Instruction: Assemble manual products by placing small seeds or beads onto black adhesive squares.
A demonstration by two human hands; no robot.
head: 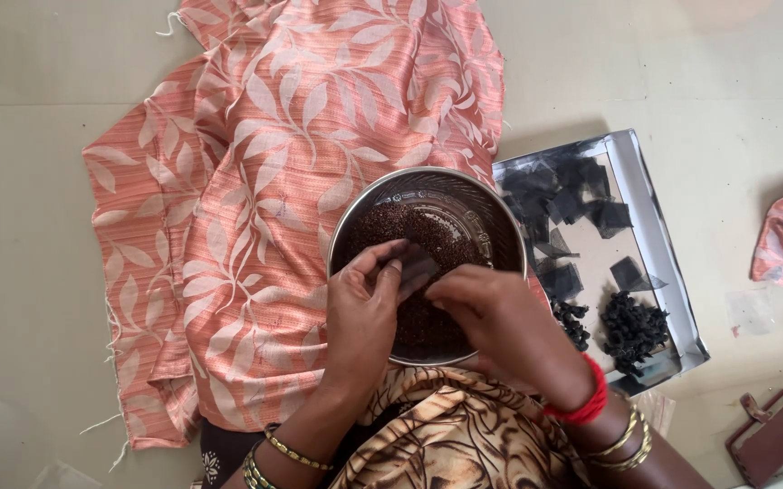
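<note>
The person's left hand (pixel 361 303) and right hand (pixel 491 317) are working together over a steel bowl (pixel 500 226) of small dark seeds, fingers pinched closed on a small sheer black pouch (pixel 417 267) held just above the seed heap; this looks like the filling step; next, judging by the tray (pixel 658 244) of black pouches (pixel 631 328) beside the bowl, the mouth needs closing steadily without spilling

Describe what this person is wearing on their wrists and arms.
Both forearms are bare, with no sleeves. The left hand has thin gold-coloured bangles at its wrist. The right hand has a thick red thread band and then several gold-coloured bangles behind it.
</note>
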